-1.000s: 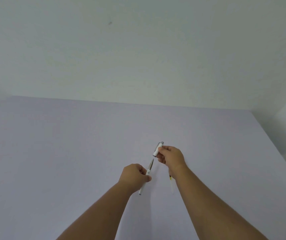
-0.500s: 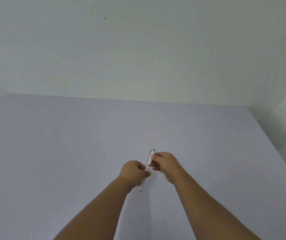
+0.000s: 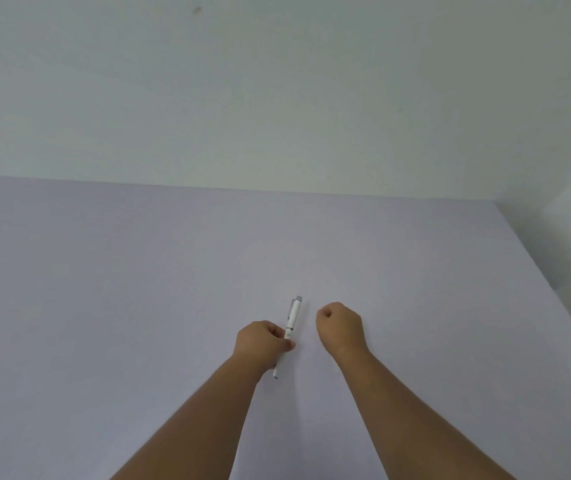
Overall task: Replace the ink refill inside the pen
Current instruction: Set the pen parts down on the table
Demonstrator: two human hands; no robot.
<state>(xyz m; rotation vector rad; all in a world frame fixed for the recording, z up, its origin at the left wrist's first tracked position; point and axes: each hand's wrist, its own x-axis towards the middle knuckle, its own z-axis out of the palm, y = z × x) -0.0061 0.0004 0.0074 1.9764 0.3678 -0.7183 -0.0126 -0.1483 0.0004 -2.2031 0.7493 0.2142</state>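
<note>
Pen: the white pen sits just below the centre of the frame, looks assembled, tip pointing down-frame.
Left hand: the left hand is curled around the pen's lower barrel.
Right hand: the right hand is a loose fist just right of the pen, apart from it; whether it holds anything I cannot tell.
Risk: if the barrel halves are not fully tightened, they could separate in use.
Containers: none on the table.

Pen in left hand, right hand beside.
</note>
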